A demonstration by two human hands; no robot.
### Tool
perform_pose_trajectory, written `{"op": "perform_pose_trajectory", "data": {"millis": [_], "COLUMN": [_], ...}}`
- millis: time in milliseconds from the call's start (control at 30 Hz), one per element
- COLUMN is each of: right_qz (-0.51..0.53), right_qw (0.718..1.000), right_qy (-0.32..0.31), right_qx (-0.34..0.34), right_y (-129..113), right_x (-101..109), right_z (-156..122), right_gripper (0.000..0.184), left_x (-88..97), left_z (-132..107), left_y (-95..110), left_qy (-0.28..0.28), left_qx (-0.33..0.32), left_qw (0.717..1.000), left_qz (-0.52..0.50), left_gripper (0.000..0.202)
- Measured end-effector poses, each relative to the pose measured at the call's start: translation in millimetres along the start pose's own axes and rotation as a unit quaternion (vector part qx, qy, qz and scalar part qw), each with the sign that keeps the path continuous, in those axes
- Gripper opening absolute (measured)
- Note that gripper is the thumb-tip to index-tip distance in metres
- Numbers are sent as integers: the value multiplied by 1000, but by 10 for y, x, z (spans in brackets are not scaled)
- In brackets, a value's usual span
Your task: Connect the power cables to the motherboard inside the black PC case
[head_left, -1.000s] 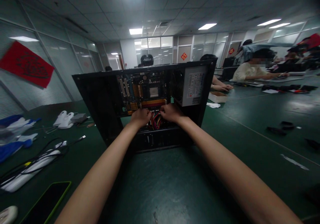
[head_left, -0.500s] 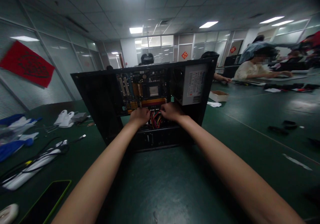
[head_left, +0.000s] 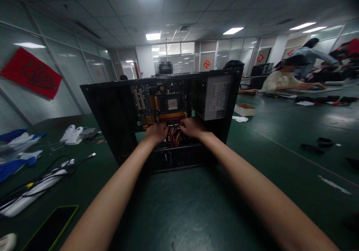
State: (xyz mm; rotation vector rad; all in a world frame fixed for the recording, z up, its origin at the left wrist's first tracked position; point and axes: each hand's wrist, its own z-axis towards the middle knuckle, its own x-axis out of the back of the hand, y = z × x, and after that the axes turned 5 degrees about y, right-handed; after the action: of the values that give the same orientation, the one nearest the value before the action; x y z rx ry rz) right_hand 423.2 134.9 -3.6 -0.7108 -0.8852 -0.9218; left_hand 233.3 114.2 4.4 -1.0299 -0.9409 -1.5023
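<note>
An open black computer case (head_left: 109, 94) stands on the green table in front of me. Inside it are a motherboard (head_left: 164, 103) with a bare square processor spot and a silver power supply (head_left: 215, 96) at the upper right. Both my hands reach into the lower middle of the case. My left hand (head_left: 157, 132) is closed at the left of a bundle of coloured cables (head_left: 175, 136). On the bundle's right side, my right hand (head_left: 192, 126) is closed too, its fingertips by the cables. What either hand's fingers grip is hidden or too small to make out.
At left lie a phone (head_left: 52, 228) with a green edge, a white power strip (head_left: 39, 193) with black cables, and white adapters (head_left: 72, 134). A small open box (head_left: 244, 109) stands right of the case. Other people sit around the table, one in a cream top (head_left: 276, 81) at right.
My hands stay at the cable bundle with almost no movement. The view has shifted slightly. Behind at right, a person in light blue has straightened up a little.
</note>
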Motion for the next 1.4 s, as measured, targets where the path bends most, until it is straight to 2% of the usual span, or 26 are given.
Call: {"op": "perform_pose_trajectory", "data": {"millis": [233, 500, 733, 900, 1133, 1400], "right_qz": [-1, -1, -49, -86, -88, -114], "right_qw": [1000, 999, 996, 994, 993, 986], "right_qy": [3, 35, 49, 34, 15, 14], "right_qx": [-4, 26, 54, 52, 82, 123], "right_y": [-9, -48, -38, -73, -130, -107], "right_x": [24, 67, 18, 56, 128, 85], "right_z": [-22, -19, 46, 20, -72, 16], "right_gripper": [27, 27, 27, 30, 28, 28], "left_x": [23, 68, 79, 99, 144, 168], "left_z": [-35, -53, 11, -3, -108, -32], "left_y": [-8, 5, 61, 92, 73, 124], "left_qy": [12, 101, 82, 80, 60, 43], "left_qx": [-11, -76, -100, -115, -185, -179], "left_qw": [1000, 992, 990, 987, 976, 976], "left_qz": [-3, 14, 54, 76, 100, 118], "left_gripper": [41, 35, 34, 37, 37, 37]}}
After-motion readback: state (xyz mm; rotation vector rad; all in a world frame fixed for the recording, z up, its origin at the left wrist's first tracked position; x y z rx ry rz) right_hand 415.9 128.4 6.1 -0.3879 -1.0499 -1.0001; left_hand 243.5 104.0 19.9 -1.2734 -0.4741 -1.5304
